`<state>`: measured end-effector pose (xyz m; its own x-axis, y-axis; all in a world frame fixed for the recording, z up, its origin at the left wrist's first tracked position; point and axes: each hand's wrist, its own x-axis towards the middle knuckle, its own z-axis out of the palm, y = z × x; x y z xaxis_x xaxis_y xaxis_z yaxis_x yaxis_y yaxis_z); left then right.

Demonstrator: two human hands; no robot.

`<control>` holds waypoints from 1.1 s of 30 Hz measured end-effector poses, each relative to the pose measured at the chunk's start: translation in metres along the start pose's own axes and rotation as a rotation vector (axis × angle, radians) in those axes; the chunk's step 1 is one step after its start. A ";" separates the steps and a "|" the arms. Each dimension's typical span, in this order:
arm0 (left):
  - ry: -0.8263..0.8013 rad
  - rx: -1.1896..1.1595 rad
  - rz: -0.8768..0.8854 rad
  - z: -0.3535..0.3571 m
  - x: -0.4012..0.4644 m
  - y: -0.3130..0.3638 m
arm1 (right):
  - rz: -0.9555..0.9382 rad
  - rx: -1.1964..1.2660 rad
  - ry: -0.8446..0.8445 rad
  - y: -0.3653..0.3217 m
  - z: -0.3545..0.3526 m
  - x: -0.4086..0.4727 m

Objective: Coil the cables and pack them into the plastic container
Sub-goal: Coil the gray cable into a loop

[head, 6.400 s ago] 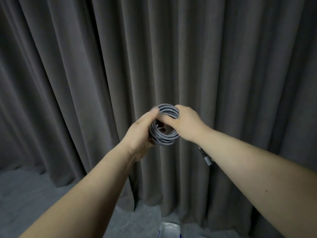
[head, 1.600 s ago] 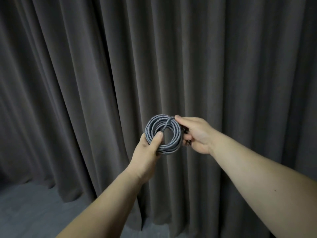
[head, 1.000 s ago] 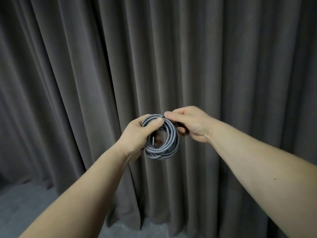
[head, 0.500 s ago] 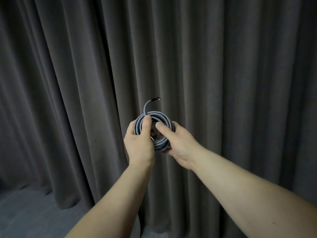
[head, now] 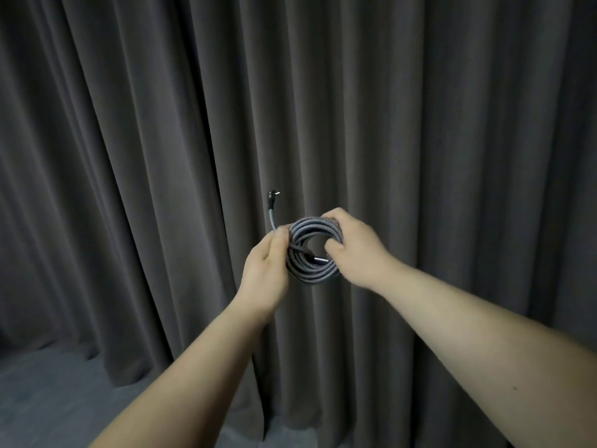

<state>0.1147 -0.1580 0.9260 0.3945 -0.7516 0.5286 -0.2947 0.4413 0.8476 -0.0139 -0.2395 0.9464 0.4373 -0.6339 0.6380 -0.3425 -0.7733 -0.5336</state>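
We hold both arms out toward the dark curtain (head: 420, 124). Our right hand (head: 353, 247) curls round the grey braided cable coil (head: 311, 250), held in mid-air, while our left hand (head: 266, 265) pinches its free end, whose plug (head: 272, 196) points upward.

My hands have swapped jobs on the coil (head: 311, 250). My right hand (head: 353, 250), pinching the front a moment ago, now wraps the right side with fingers over the top. My left hand (head: 266, 270) has slid off to the left edge and pinches the loose end (head: 272, 215), which now stands straight up, left of the coil, plug (head: 273, 195) higher.
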 end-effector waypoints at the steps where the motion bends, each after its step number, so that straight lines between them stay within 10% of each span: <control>1: -0.022 -0.061 -0.050 0.000 0.001 0.002 | -0.028 -0.017 -0.029 0.001 -0.001 -0.001; 16: -0.338 -0.301 -0.184 -0.013 -0.003 -0.003 | -0.240 -0.140 0.092 0.006 -0.013 -0.010; 21: -0.236 -0.097 0.071 -0.006 -0.009 -0.002 | 0.132 -0.552 0.031 -0.009 -0.020 -0.004; 28: 0.018 0.343 0.315 -0.010 -0.004 -0.013 | 0.307 0.746 -0.290 -0.009 -0.020 -0.010; 33: 0.177 0.753 0.544 -0.001 -0.001 -0.017 | 0.242 0.824 -0.193 -0.008 0.002 -0.014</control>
<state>0.1203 -0.1642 0.9110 0.1456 -0.4230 0.8944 -0.9371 0.2309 0.2618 -0.0152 -0.2246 0.9409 0.5892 -0.7075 0.3902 0.2326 -0.3140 -0.9205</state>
